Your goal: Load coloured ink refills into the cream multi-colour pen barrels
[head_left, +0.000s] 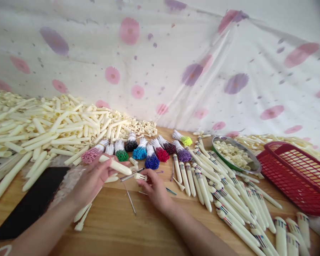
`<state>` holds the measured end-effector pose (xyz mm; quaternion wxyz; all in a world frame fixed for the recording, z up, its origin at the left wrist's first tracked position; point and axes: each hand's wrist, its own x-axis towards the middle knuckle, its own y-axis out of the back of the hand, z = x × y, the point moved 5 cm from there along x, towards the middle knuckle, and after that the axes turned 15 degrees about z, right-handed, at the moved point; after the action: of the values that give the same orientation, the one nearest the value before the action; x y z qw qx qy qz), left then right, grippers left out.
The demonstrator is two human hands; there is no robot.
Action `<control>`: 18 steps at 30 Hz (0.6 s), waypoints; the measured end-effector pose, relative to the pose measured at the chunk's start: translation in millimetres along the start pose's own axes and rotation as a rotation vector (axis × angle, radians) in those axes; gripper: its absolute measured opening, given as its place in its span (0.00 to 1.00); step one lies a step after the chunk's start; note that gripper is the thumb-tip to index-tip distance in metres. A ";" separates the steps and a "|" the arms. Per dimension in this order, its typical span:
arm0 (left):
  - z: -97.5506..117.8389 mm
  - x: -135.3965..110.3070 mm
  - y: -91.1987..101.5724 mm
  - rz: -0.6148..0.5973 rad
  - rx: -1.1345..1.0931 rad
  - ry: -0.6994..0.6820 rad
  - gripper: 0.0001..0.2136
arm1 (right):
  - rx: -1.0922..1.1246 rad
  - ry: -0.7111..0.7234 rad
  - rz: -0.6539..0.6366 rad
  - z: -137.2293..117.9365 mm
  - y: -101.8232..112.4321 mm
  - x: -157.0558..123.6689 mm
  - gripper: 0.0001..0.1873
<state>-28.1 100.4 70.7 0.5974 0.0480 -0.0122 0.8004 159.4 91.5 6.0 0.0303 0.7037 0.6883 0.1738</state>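
My left hand (92, 177) is closed around a cream pen barrel (117, 166), whose far end points right. Between the fingertips of my right hand (157, 190) is a small cream slotted pen top (140, 176). Barrel and top are apart, a short gap between them. Thin grey rods (132, 175) lie in and behind that gap; whether either hand touches them I cannot tell. Another thin rod with a spring-like look (131, 202) rests on the wooden table (138, 234) below. Beyond my hands stand bundles of white sticks with coloured ends, among them a blue bundle (152, 160) and a red bundle (161, 153).
Cream barrels (66, 122) are heaped at the left, beside a black flat object (33, 204). Assembled multicolour pens (224, 192) cover the right side. Behind them are a metal dish (256, 164) of small slotted parts and a red basket (290, 181). Flowered sheeting (154, 64) hangs behind.
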 end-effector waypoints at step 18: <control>-21.8 -52.2 -26.9 -0.333 0.504 -0.489 0.12 | -0.100 0.435 -0.220 -61.8 34.6 -10.7 0.09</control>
<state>11.1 59.9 43.2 0.6682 0.3839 0.0507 0.6352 174.9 67.2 71.5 -0.0650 0.5682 0.7415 0.3508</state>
